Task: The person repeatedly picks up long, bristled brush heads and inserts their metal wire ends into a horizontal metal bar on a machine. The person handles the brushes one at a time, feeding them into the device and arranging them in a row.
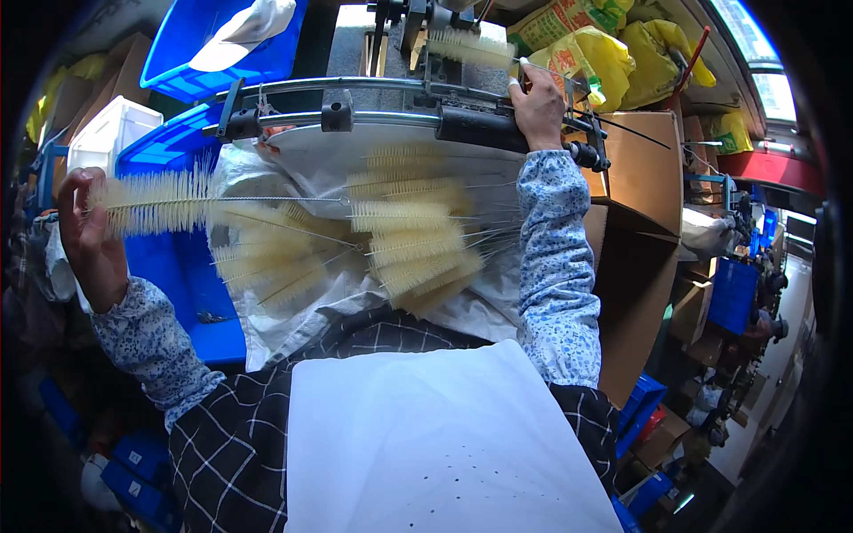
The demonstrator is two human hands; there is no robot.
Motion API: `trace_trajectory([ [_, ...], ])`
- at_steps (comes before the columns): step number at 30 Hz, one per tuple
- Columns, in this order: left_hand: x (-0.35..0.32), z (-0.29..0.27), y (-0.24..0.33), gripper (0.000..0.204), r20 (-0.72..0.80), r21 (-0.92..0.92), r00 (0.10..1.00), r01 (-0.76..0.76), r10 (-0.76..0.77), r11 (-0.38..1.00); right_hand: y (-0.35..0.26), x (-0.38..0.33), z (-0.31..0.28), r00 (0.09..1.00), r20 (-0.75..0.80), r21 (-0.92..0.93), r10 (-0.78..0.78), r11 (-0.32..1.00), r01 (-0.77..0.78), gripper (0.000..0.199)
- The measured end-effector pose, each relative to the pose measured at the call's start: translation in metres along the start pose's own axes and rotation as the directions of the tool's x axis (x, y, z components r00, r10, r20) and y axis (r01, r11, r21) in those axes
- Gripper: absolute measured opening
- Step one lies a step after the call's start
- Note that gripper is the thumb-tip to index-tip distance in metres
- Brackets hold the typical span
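Note:
My left hand [91, 238] is closed round the bristled end of a cream bottle brush [169, 202]. The brush lies level, its twisted wire stem pointing right and ending in a small loop. At the machine [480, 129], my right hand [538, 105] is bent over the right end of the carriage, the fingertips beside the end of a second bottle brush [466, 49]. What those fingers grip is hidden. A pile of bottle brushes [413, 235] rests in front of me on white cloth [311, 324], with more brushes [271, 258] fanned out to its left.
Two steel rails [373, 117] cross in front of me. Blue bins [191, 306] and a white box [115, 129] stand at the left. Cardboard boxes [635, 169] are right of my right arm, with yellow sacks [586, 62] behind. White sheeting [426, 435] covers my lap.

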State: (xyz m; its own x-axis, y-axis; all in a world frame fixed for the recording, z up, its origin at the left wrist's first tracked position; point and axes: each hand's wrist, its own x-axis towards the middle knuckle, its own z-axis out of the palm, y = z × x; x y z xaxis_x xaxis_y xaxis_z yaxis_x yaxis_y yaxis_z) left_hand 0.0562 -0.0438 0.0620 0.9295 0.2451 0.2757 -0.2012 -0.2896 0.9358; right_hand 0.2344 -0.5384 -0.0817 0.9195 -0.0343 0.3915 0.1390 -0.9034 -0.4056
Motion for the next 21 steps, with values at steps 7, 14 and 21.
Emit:
trace_trajectory([
  [7, 0.001, 0.002, 0.005, 0.042, 0.084, -0.119, 0.996, 0.031, -0.021, 0.992, -0.045, 0.001, 0.014, 0.999, -0.029, -0.059, -0.015, 0.998, 0.013, 0.034],
  [14, 0.008, 0.037, 0.017, 0.044, 0.162, -0.113, 0.986, -0.030, 0.048, 0.993, -0.100, -0.001, 0.024, 0.997, -0.054, -0.126, -0.056, 0.991, 0.048, 0.029],
  [21, 0.004, 0.028, 0.005, 0.043, 0.168, -0.100, 0.983, -0.052, 0.069, 0.994, -0.084, -0.006, 0.022, 0.999, 0.006, -0.088, -0.040, 0.995, 0.040, 0.033],
])
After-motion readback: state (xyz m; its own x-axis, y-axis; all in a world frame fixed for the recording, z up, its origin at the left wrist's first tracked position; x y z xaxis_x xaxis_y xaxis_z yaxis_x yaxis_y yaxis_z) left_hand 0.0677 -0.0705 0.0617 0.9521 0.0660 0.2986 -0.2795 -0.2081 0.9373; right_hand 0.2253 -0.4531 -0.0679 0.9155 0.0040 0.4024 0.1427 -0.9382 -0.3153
